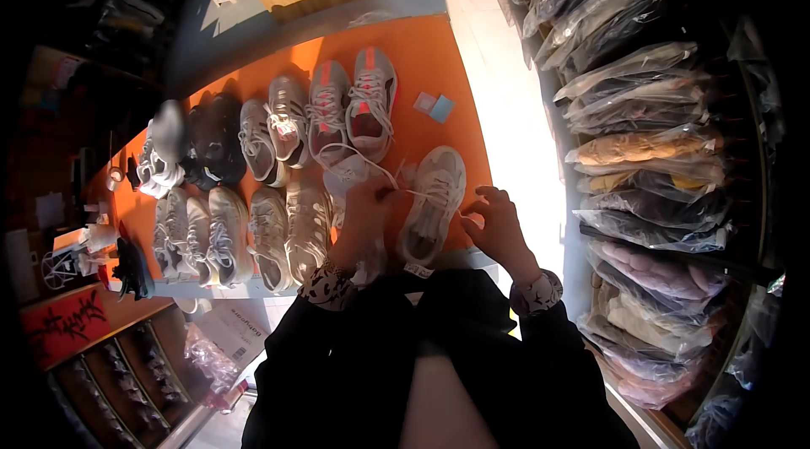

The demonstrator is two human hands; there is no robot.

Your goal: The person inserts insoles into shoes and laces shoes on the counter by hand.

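A light grey and white sneaker rests on the orange tabletop, its toe pointing away from me. Just left of it, my left hand is closed on a white shoelace that runs to the sneaker's lacing. On the sneaker's right side, my right hand has its fingers curled beside the shoe, with thumb and index finger close together; a thin pale lace end seems to lie between them. A second white sneaker sits behind my left hand, partly hidden by it.
Two rows of shoes stand to the left, among them grey sneakers with coral stripes, black shoes and beige shoes. Small white and blue cards lie behind the sneaker. Plastic-covered clothes hang along the right.
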